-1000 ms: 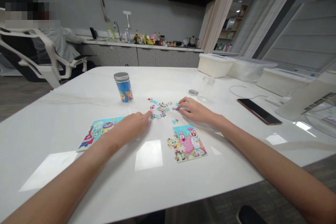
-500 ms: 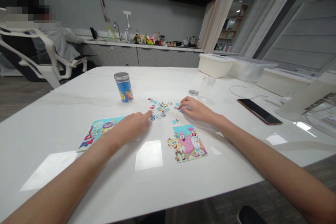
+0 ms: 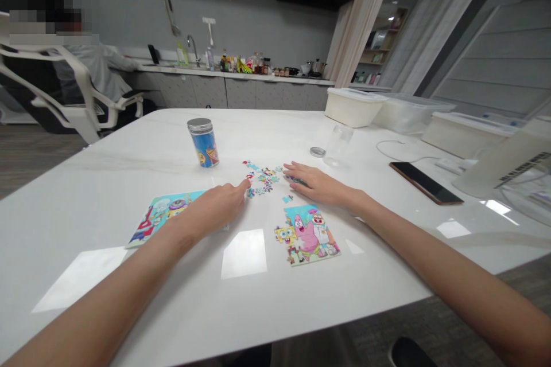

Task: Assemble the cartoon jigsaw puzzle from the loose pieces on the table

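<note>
Puzzle pieces [image 3: 262, 179] lie near a capped blue jar [image 3: 202, 145].

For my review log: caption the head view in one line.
Left hand and right hand reach scattered jigsaw pieces on a white table.

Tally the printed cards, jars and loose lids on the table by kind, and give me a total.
Printed cartoon cards: 2 (left card, right card)
Jars: 2 (blue printed jar, clear jar)
Loose lids: 1 (metal lid)
Total: 5
</note>
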A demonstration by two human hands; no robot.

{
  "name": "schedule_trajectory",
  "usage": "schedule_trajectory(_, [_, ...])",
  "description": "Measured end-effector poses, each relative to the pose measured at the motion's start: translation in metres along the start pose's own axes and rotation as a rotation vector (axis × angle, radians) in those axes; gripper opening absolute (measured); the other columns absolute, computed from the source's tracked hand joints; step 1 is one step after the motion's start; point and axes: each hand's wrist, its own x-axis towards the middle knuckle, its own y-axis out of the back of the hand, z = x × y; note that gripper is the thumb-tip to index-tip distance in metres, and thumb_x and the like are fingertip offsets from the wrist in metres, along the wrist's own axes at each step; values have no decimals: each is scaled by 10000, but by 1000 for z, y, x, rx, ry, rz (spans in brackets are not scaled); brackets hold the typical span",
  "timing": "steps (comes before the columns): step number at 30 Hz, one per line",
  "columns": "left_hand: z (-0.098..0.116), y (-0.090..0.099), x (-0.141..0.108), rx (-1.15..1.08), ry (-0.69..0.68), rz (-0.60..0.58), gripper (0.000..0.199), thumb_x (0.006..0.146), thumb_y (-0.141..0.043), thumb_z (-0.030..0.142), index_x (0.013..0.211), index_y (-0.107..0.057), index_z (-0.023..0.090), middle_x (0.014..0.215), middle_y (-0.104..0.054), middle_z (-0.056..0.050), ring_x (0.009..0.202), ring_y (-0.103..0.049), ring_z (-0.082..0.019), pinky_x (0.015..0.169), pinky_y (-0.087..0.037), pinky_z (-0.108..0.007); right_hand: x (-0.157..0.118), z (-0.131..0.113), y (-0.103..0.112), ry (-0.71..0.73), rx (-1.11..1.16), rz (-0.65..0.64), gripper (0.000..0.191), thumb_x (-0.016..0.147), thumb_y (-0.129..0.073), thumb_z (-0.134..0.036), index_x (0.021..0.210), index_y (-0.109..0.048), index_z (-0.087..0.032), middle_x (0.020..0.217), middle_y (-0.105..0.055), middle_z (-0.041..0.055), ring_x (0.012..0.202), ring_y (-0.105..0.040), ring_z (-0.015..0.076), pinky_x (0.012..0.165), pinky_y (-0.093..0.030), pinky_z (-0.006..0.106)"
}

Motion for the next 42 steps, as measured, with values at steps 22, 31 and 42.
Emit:
schedule_trajectory(22, [3, 4, -1, -6, -9, 3, 336, 977, -309, 199, 1247, -489, 112, 828, -684, -132, 774, -685, -250, 665, -476, -313, 5, -19, 4, 119, 47, 69, 300, 1015, -407, -313, 1233, -577, -195, 1276, -623, 126, 1178, -573, 246, 1012, -451, 464])
schedule_trajectory(31, [4, 5, -1, 2, 3, -13, 328, 976, -310, 187, 1243, -485, 110, 871, -693, -145, 821, -689, -266, 684, -478, -329, 4, -28, 3, 136, 107, -35, 359, 1031, -369, -326, 1375, -471, -303, 1418, -546, 45, 1338, -451, 225, 1111, -355, 470])
schedule_trajectory(42, [3, 2, -1, -9, -12, 2, 325, 981, -319, 198, 1242, -491, 110, 862, -686, -144, 805, -688, -259, 682, -481, -324, 8, -23, -3, 95, 134, 8, 408, 1037, -358, -337, 1443, -387, -313, 1525, -429, 48, 1440, -321, 222, 1140, -323, 488])
